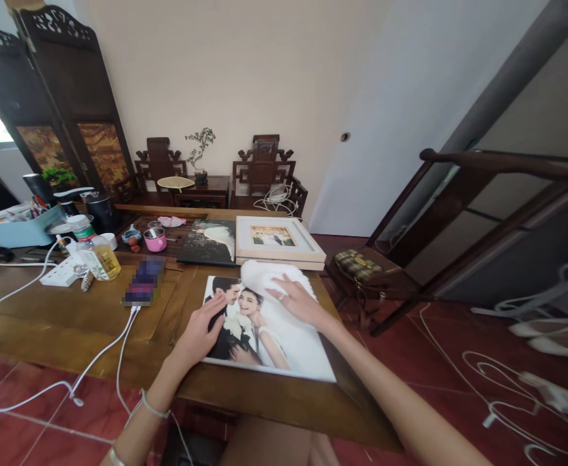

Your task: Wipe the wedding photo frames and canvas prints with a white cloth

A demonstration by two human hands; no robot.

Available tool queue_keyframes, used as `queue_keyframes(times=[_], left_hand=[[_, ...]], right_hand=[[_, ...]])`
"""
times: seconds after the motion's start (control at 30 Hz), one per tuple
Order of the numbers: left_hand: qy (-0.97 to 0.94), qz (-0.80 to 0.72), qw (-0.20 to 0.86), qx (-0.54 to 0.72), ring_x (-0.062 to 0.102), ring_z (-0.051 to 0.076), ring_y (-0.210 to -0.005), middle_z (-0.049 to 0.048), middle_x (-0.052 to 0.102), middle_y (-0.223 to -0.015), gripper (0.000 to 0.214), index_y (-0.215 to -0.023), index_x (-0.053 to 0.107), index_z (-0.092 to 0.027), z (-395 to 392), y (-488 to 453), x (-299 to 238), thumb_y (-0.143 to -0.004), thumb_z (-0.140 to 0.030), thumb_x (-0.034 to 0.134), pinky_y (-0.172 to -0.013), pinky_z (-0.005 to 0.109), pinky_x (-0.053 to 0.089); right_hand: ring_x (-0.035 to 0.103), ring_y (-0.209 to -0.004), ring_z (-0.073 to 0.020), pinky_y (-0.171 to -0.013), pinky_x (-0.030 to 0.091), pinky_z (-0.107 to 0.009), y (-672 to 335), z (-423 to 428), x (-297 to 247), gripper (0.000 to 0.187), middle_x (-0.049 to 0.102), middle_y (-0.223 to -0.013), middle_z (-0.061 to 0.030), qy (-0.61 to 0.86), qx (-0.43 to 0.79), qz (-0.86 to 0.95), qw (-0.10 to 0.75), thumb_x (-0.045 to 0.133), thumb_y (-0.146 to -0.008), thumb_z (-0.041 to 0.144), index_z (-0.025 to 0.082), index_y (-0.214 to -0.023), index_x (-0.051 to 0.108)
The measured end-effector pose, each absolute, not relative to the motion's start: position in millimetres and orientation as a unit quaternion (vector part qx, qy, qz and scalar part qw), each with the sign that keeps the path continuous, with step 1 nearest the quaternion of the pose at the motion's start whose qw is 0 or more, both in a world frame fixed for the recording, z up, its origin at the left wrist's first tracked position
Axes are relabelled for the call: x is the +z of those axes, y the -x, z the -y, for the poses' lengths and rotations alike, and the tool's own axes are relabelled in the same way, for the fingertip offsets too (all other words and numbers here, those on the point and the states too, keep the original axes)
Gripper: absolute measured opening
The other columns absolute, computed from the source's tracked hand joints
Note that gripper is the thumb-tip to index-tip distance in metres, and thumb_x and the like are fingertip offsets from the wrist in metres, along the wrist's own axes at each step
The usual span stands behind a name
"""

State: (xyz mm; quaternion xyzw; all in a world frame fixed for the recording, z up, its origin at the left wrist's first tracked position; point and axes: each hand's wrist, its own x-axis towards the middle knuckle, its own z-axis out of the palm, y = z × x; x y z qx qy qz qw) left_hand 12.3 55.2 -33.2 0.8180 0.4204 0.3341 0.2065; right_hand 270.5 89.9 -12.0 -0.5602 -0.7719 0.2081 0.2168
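A glossy wedding photo panel (pixel 245 330) lies flat on the wooden table, showing a couple with white flowers. My left hand (pixel 206 327) rests on its left edge, fingers stretched out and flat, holding nothing. On the panel's upper right part, my right hand (pixel 296 301) presses down on a fluffy white cloth (pixel 259 275), its fingers partly sunk into the pile. The cloth covers the panel's top edge there. Just behind are a dark photo panel (pixel 208 243) and a white-framed wedding photo (pixel 281 236), which sits on the right.
Left on the table (pixel 181 310) are a blurred-out phone (pixel 142 281) with cables, a power strip (pixel 63 272), a bottle of yellow liquid (pixel 103 259), a pink cup (pixel 155 239) and a blue bin (pixel 21 226). A wooden chair (pixel 385 278) holding a plaid bag (pixel 356 264) stands right.
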Motion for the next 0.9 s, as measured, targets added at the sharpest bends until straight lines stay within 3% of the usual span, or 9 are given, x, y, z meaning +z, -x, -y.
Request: queue_keyframes(times=[0.13, 0.37, 0.5, 0.63, 0.9], left_hand=[[-0.817, -0.423, 0.198, 0.338, 0.042, 0.02, -0.128, 0.0049, 0.049, -0.135, 0.04, -0.125, 0.053, -0.022, -54.9, -13.1, -32.0, -0.087, -0.019, 0.043, -0.108, 0.043, 0.034], [-0.812, -0.433, 0.192, 0.34, 0.042, 0.02, -0.128, 0.006, 0.05, -0.134, 0.039, -0.124, 0.054, -0.021, -53.9, -15.4, -30.9, -0.087, -0.019, 0.043, -0.108, 0.042, 0.034], [-0.817, -0.425, 0.194, 0.338, 0.041, 0.02, -0.129, 0.0051, 0.049, -0.135, 0.039, -0.126, 0.053, -0.021, -54.4, -15.0, -31.6, -0.088, -0.021, 0.043, -0.109, 0.043, 0.033], [-0.818, -0.424, 0.199, 0.333, 0.039, 0.02, -0.13, 0.0044, 0.045, -0.138, 0.04, -0.128, 0.05, -0.023, -55.1, -13.8, -31.8, -0.089, -0.024, 0.043, -0.11, 0.043, 0.031], [-0.82, -0.427, 0.211, 0.318, 0.037, 0.02, -0.131, 0.004, 0.046, -0.138, 0.041, -0.129, 0.049, -0.024, -55.6, -12.6, -30.2, -0.088, -0.024, 0.045, -0.11, 0.041, 0.031]], right_hand=[[0.016, -0.135, -0.0354, -0.105, 0.023, -0.059, -302.1, -72.7, -22.7, 0.038, 0.046, -0.137, -0.0096, 0.603, 0.195, 0.746, 0.208, 0.038, -0.089, 0.037, 0.02, -0.119, 0.054], [0.001, -0.137, -0.0303, -0.106, 0.027, -0.056, -295.1, 31.4, -14.0, 0.02, 0.026, -0.149, -0.0011, 0.509, 0.17, 0.829, 0.157, 0.043, -0.085, 0.023, 0.021, -0.089, 0.062], [0.004, -0.138, -0.0274, -0.108, 0.025, -0.053, -287.4, 65.8, -2.8, 0.019, 0.026, -0.148, -0.0004, 0.424, 0.199, 0.875, 0.124, 0.047, -0.08, 0.015, 0.022, -0.086, 0.063], [0.006, -0.138, -0.0291, -0.107, 0.027, -0.053, -293.6, 37.7, -4.9, 0.018, 0.033, -0.145, -0.0018, 0.439, 0.189, 0.869, 0.129, 0.047, -0.082, 0.02, 0.021, -0.087, 0.064], [0.025, -0.133, -0.0344, -0.103, 0.031, -0.055, -313.8, -73.3, -21.2, 0.036, 0.053, -0.13, -0.0096, 0.576, 0.149, 0.782, 0.186, 0.037, -0.088, 0.036, 0.019, -0.113, 0.057]])
